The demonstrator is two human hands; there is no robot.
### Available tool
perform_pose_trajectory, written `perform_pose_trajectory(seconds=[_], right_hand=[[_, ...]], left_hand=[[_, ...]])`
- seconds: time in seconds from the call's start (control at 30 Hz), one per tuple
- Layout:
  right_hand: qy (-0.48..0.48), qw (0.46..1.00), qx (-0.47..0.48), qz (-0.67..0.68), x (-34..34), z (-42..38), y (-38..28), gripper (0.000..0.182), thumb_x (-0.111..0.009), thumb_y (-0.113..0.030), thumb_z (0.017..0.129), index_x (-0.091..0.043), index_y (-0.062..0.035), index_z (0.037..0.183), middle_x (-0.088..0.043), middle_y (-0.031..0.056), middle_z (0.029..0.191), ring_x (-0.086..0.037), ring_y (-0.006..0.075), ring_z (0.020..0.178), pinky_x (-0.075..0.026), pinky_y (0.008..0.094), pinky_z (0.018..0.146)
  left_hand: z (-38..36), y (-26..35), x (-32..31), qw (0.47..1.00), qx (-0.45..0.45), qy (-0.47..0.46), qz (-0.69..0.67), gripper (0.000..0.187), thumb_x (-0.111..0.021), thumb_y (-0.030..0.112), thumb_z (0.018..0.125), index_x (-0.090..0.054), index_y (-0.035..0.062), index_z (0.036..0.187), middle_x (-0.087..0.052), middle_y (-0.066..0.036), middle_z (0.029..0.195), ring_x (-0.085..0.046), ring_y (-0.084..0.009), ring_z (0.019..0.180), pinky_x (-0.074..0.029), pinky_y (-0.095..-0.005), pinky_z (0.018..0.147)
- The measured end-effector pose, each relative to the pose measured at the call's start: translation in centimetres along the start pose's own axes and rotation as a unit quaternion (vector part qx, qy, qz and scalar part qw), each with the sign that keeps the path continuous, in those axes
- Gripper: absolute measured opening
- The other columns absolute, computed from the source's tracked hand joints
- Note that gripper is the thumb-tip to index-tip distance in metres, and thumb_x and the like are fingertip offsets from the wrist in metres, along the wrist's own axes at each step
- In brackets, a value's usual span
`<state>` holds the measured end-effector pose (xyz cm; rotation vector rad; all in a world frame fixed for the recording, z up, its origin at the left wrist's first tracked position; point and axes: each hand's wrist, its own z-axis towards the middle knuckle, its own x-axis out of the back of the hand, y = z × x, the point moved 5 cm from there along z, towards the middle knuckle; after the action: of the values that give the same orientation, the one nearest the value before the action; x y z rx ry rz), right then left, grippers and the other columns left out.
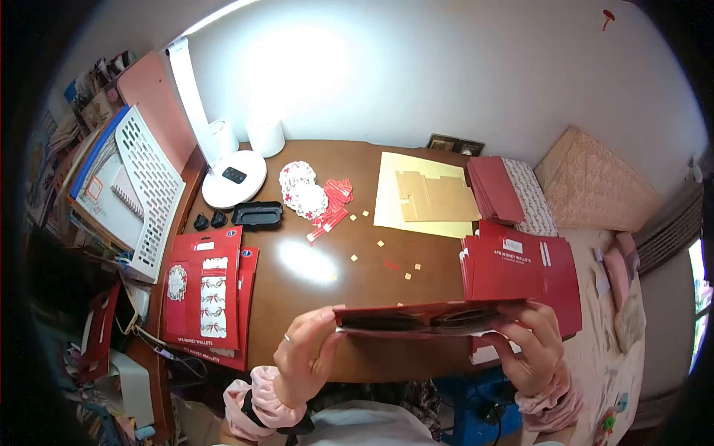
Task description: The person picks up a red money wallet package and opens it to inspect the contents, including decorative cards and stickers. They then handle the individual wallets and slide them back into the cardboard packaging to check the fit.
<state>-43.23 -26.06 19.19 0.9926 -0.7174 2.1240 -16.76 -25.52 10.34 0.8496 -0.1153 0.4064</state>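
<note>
A red folded card sleeve (431,306) is held up level over the front edge of the table, its open side facing me and dark inside. My left hand (306,353) pinches its left end between thumb and fingers. At its right end, my right hand (532,349) grips the sleeve with thumb and fingers. Below and behind the right end lies a stack of red money wallet packs (532,271). Packed red wallets (204,290) with patterned cards lie at the left. Small yellow squares (380,244) are scattered on the table beyond the sleeve.
On the brown table (305,297) are round patterned tags (305,193), red strips (335,204), a black tray (257,215), a white lamp (234,178), cardboard (437,197) on yellow sheets, dark red cards (494,189) and patterned cards (529,197). A white rack (149,186) stands left.
</note>
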Motion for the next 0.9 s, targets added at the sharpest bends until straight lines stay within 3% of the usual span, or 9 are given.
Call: perform_pose_trajectory(seconds=[0.13,0.3,0.37,0.43,0.53,0.57,0.63,0.67,0.9], right_hand=[[-0.005,1.000,-0.019,0.024,0.7,-1.0,0.5,0.029,-0.071,0.001,0.061,-0.066,-0.0064,0.089,-0.064,0.0105,0.097,-0.061,0.0320,0.091,-0.051,0.0394,0.076],[-0.044,0.999,-0.026,-0.002,2.4,-0.2,-0.9,0.031,-0.066,0.000,0.053,-0.066,-0.0051,0.084,-0.065,0.0109,0.091,-0.062,0.0307,0.089,-0.052,0.0395,0.075],[-0.067,0.998,-0.006,-0.005,1.2,-0.3,0.0,0.030,-0.067,-0.003,0.053,-0.067,-0.0061,0.083,-0.065,0.0093,0.089,-0.062,0.0284,0.088,-0.051,0.0389,0.076],[-0.055,0.998,0.016,-0.011,1.1,-0.5,0.2,0.030,-0.067,-0.005,0.055,-0.068,-0.0077,0.085,-0.066,0.0078,0.090,-0.063,0.0256,0.088,-0.050,0.0377,0.077],[-0.062,0.998,0.015,-0.006,2.1,-0.3,-0.6,0.027,-0.068,-0.006,0.059,-0.067,-0.0097,0.086,-0.067,0.0057,0.091,-0.064,0.0220,0.089,-0.047,0.0367,0.083],[-0.061,0.998,0.018,-0.013,2.4,-0.1,-0.8,0.027,-0.068,-0.007,0.060,-0.067,-0.0100,0.087,-0.068,0.0053,0.091,-0.064,0.0211,0.089,-0.046,0.0363,0.084],[-0.097,0.995,0.023,0.002,1.7,0.4,-0.7,0.022,-0.070,0.004,0.061,-0.061,-0.0048,0.080,-0.066,0.0091,0.085,-0.064,0.0292,0.084,-0.048,0.0414,0.075],[-0.097,0.995,0.024,0.005,1.3,0.0,-0.3,0.024,-0.071,0.003,0.061,-0.061,-0.0053,0.081,-0.066,0.0092,0.085,-0.064,0.0295,0.085,-0.048,0.0416,0.076],[-0.079,0.997,-0.002,-0.001,0.8,-0.5,-0.2,0.033,-0.077,-0.002,0.061,-0.060,-0.0077,0.088,-0.066,0.0079,0.088,-0.063,0.0290,0.086,-0.047,0.0438,0.082]], left_hand=[[0.6,1.3,0.5,0.997,-0.020,-0.078,0.010,0.034,-0.059,-0.002,0.087,-0.042,0.0013,0.116,-0.062,-0.022,0.105,-0.063,-0.0295,0.095,-0.054,-0.0368,0.080],[-0.9,2.5,1.0,0.992,-0.086,-0.033,-0.088,0.044,-0.057,-0.005,0.085,-0.034,0.0005,0.122,-0.058,-0.027,0.110,-0.063,-0.0290,0.096,-0.051,-0.0378,0.086],[-0.5,1.7,0.2,0.982,0.092,-0.157,-0.050,0.043,-0.054,-0.008,0.085,-0.035,0.0027,0.122,-0.057,-0.028,0.112,-0.063,-0.0306,0.093,-0.052,-0.0413,0.085],[-0.4,1.5,-0.1,0.981,0.083,-0.173,-0.033,0.047,-0.052,-0.011,0.084,-0.033,0.0033,0.124,-0.057,-0.029,0.112,-0.064,-0.0322,0.095,-0.052,-0.0422,0.085],[-1.4,1.8,0.4,0.983,0.001,-0.089,-0.161,0.046,-0.054,-0.010,0.082,-0.037,-0.0002,0.123,-0.060,-0.027,0.109,-0.063,-0.0331,0.100,-0.049,-0.0405,0.089],[-1.1,1.9,0.6,0.983,0.004,-0.090,-0.159,0.046,-0.054,-0.010,0.082,-0.037,-0.0002,0.123,-0.060,-0.027,0.109,-0.063,-0.0331,0.100,-0.049,-0.0405,0.089],[-0.8,1.5,0.0,0.974,0.097,-0.188,-0.079,0.044,-0.055,-0.007,0.084,-0.039,0.0042,0.123,-0.061,-0.027,0.107,-0.064,-0.0337,0.098,-0.051,-0.0439,0.088],[-0.9,1.3,0.0,0.980,0.043,-0.175,-0.079,0.057,-0.056,-0.020,0.070,-0.041,-0.0014,0.123,-0.060,-0.030,0.109,-0.065,-0.0381,0.097,-0.056,-0.0405,0.081],[-1.2,1.0,0.1,0.982,-0.001,-0.161,-0.102,0.053,-0.059,-0.019,0.069,-0.040,-0.0011,0.116,-0.059,-0.030,0.111,-0.064,-0.0403,0.098,-0.056,-0.0417,0.081]])
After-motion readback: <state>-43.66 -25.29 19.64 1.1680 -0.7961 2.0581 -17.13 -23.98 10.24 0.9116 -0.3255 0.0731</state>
